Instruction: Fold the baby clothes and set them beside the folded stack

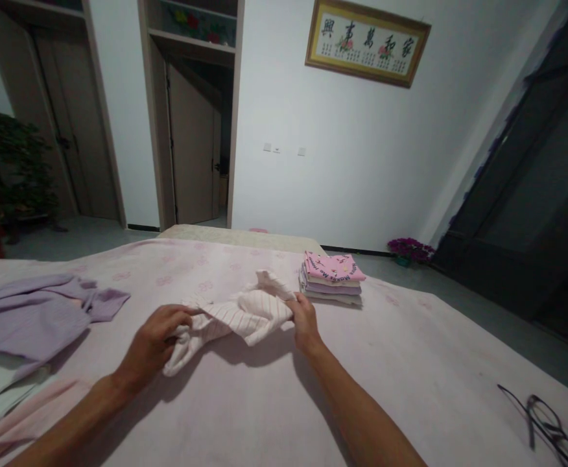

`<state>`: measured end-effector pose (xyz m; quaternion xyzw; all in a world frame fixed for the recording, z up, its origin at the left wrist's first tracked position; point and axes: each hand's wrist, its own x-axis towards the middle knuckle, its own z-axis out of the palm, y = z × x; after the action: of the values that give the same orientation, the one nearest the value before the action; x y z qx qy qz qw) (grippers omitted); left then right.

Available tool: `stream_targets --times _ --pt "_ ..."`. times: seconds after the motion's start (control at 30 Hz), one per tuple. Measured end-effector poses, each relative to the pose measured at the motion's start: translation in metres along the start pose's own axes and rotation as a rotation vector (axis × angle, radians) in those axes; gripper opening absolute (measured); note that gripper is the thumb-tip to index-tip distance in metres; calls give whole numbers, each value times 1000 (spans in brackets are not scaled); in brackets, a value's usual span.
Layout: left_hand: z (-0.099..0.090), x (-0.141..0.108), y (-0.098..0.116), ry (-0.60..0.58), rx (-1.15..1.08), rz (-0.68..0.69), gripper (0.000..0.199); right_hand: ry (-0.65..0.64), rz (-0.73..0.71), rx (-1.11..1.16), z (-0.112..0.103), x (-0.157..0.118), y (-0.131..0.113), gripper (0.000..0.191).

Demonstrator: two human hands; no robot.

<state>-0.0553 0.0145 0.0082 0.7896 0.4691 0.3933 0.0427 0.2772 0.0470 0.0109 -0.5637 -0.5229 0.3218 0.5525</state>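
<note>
A white striped cloth garment (245, 314) is stretched, bunched and creased, between my two hands, just above the pale pink sheet (259, 415). My left hand (160, 337) grips its left end with curled fingers. Its right end is pinched in my right hand (306, 321). Just beyond my right hand stands a stack of folded clothes (332, 279), a pink printed one on top and lilac and pale ones below.
Loose lilac clothing (35, 314) lies at the left, with pale green (2, 383) and pink (41, 412) pieces nearer. Black-framed glasses (544, 421) rest at the lower right. Behind the sheet's far edge are a wall, doors and purple flowers (409, 248).
</note>
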Motion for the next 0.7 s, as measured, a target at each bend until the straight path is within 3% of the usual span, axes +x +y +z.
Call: stream_targets --times 0.07,0.1,0.2,0.27,0.33,0.4,0.47,0.63,0.7 --pt "-23 -3 -31 73 64 3 22 -1 56 189 -37 -16 1 31" --pt "-32 -7 -45 35 78 15 24 -61 117 268 -56 -26 5 31" --pt "-47 -22 -74 -80 48 -8 34 -261 368 134 -107 -47 24 19" --pt "-49 -26 -80 -143 15 -56 34 -144 388 46 -131 -48 37 15" --pt "-45 -20 -76 -137 11 -112 29 25 294 -72 -143 -37 42 22" --pt "-36 -6 -64 -83 54 -179 25 117 166 -296 -143 -17 39 31" --pt "-20 11 -49 -91 126 -272 31 51 92 -621 -132 4 33 39" --pt "20 41 -20 -316 335 -467 65 -137 124 -875 -88 31 29 33" --pt "31 46 -14 -383 415 -476 63 -166 139 -938 -72 31 34 33"
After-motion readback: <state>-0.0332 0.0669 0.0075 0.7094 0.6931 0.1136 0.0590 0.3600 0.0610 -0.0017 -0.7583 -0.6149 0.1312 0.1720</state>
